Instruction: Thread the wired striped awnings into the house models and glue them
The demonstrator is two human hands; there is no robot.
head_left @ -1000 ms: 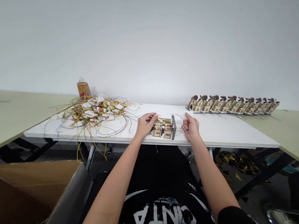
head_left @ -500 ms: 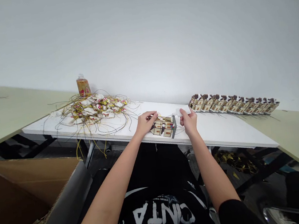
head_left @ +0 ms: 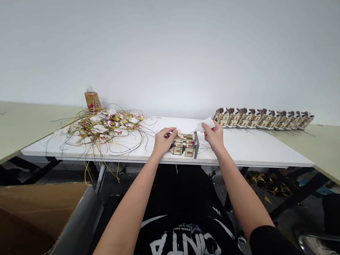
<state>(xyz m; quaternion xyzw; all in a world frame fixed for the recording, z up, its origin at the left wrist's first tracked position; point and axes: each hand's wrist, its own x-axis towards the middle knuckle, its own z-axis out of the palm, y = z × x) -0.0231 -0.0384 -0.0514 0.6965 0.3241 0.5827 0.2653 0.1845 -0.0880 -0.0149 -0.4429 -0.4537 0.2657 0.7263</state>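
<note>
A small model house (head_left: pixel 185 145) with cream walls and a grey base lies on its side near the front edge of the white table. My left hand (head_left: pixel 163 141) is closed at its left end, thumb and fingers gripping the house. In my right hand (head_left: pixel 214 135) is a small white squeeze bottle (head_left: pixel 205 125), tilted so that its thin nozzle points left, just above the house's upper edge by the base. Whether the nozzle touches the house is too small to tell.
Left on the white table (head_left: pixel 254 150) spreads a tangled heap of wired parts (head_left: pixel 104 125), before a drink bottle (head_left: pixel 92 100). A row of several model houses (head_left: pixel 263 118) stands at the right by the wall. A cardboard box (head_left: pixel 39 203) sits below left.
My right hand has tipped the white bottle, so more of its body shows and its nozzle slants toward the house. My left hand keeps its hold. The whole view has shifted slightly.
</note>
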